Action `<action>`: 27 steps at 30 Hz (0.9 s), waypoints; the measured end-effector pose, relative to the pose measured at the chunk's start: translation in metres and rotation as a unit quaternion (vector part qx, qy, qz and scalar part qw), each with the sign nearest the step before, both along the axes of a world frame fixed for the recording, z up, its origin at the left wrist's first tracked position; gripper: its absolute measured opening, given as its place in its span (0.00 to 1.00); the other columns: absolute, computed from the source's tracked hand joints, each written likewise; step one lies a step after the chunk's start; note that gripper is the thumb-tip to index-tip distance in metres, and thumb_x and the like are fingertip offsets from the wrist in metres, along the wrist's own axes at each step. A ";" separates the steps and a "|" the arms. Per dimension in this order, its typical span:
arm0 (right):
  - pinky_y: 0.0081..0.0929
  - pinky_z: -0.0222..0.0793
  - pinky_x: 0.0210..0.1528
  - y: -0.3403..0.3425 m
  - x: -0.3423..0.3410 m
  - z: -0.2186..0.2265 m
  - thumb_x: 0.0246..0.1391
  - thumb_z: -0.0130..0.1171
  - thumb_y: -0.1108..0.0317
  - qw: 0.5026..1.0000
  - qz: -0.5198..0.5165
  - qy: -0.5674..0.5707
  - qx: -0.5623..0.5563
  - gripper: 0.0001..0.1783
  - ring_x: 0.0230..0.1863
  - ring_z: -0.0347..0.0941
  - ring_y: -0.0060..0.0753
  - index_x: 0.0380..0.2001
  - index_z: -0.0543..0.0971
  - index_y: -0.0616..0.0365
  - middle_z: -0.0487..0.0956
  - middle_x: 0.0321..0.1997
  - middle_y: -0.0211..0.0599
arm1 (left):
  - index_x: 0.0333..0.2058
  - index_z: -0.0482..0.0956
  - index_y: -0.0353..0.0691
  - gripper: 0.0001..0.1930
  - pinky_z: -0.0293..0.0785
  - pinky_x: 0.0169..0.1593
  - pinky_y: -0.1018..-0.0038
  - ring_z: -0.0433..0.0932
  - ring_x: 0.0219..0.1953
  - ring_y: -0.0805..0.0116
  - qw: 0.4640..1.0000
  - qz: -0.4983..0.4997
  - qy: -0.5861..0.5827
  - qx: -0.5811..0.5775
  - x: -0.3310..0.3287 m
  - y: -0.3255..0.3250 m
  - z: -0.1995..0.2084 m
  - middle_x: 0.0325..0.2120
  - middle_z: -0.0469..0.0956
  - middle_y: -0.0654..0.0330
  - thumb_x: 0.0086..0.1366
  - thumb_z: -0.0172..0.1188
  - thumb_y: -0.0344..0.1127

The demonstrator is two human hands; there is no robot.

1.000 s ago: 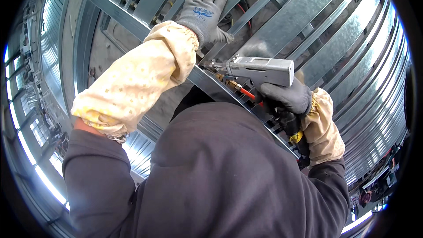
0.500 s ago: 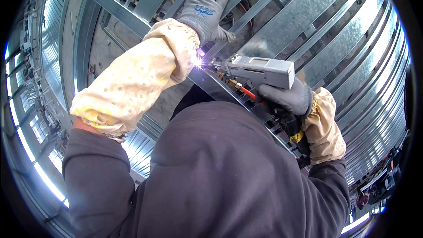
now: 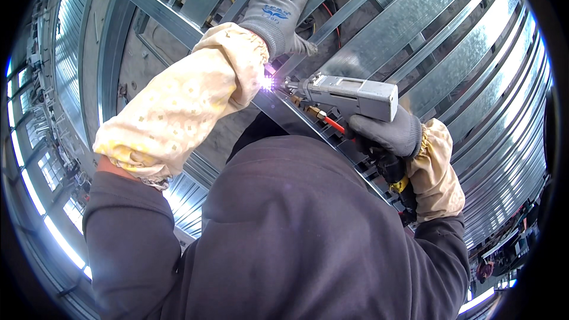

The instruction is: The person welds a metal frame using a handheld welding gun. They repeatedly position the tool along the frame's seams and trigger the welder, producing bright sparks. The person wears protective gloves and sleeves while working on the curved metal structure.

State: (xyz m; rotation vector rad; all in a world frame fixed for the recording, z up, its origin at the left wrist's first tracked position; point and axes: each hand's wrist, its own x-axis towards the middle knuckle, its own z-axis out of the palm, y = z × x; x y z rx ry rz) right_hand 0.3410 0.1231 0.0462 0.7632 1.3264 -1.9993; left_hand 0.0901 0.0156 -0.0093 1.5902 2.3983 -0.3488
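Note:
My left hand (image 3: 278, 13), in a grey knit glove, lies flat with its fingers spread on the galvanized metal slats (image 3: 394, 32). My right hand (image 3: 388, 133), in a dark grey glove, is wrapped round the black handle of a welding gun (image 3: 352, 96) with a boxy silver head. Its nozzle points left at a metal frame rail (image 3: 284, 117), just below my left wrist. A bright violet-white glow (image 3: 268, 83) burns at the nozzle tip and hides the exact spot of contact. A red hose (image 3: 335, 124) with a brass fitting runs under the gun.
Rows of parallel metal slats stretch to the right. Red and dark cables (image 3: 338, 24) show through gaps between them. Another steel beam (image 3: 112, 53) stands at the left, over grey floor. Corrugated metal sheet (image 3: 68, 53) lies beyond it.
The gun's head has shifted very slightly to the right. The glow persists at its tip, a little smaller now, and my left hand stays spread on the slats.

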 end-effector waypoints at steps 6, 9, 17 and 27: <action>0.17 0.71 0.30 -0.001 0.003 -0.001 0.60 0.63 0.58 1.000 -0.005 0.017 0.013 0.27 0.30 0.73 0.13 0.57 0.74 0.63 0.80 0.38 0.29 | 0.70 0.49 0.50 0.65 0.51 0.73 0.56 0.50 0.73 0.48 1.000 -0.001 -0.001 -0.004 0.001 0.001 0.001 0.70 0.50 0.46 0.38 0.75 0.69; 0.17 0.71 0.30 -0.002 0.003 0.000 0.59 0.63 0.58 1.000 -0.011 0.010 0.009 0.27 0.30 0.73 0.14 0.56 0.74 0.63 0.80 0.37 0.29 | 0.70 0.50 0.49 0.65 0.51 0.73 0.56 0.51 0.72 0.48 1.000 -0.001 0.000 -0.003 0.001 0.001 0.002 0.70 0.51 0.45 0.38 0.75 0.69; 0.16 0.70 0.28 -0.002 0.008 0.000 0.60 0.63 0.57 0.999 -0.030 -0.007 -0.006 0.26 0.28 0.72 0.12 0.55 0.75 0.63 0.80 0.35 0.28 | 0.70 0.51 0.48 0.66 0.51 0.73 0.57 0.51 0.72 0.47 1.000 -0.007 -0.009 0.017 -0.001 -0.001 -0.001 0.69 0.51 0.45 0.37 0.76 0.69; 0.17 0.71 0.30 -0.001 0.009 0.001 0.60 0.63 0.58 0.999 -0.029 -0.006 -0.014 0.23 0.29 0.73 0.14 0.51 0.77 0.63 0.80 0.35 0.28 | 0.71 0.49 0.48 0.66 0.51 0.73 0.57 0.50 0.72 0.47 1.000 -0.007 -0.006 0.008 -0.001 -0.001 0.003 0.70 0.50 0.45 0.38 0.75 0.69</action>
